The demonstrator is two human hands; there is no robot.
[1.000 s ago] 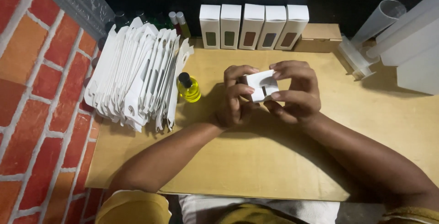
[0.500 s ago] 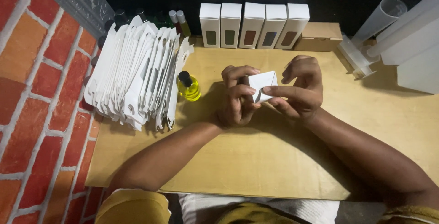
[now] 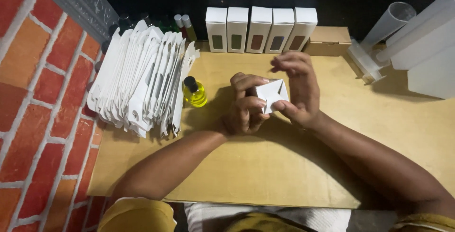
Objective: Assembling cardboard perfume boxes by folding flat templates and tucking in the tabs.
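Above the middle of the brown table (image 3: 265, 175), the right hand (image 3: 296, 90) has lifted its top fingers off the little white box (image 3: 271, 94) since a moment ago, so the end flaps now show folded into a point, while the left hand (image 3: 246, 104) pinches its side.

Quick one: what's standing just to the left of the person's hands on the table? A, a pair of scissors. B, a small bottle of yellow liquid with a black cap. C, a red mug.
B: the small yellow bottle stands upright between the stack of flat white cartons and the left hand.
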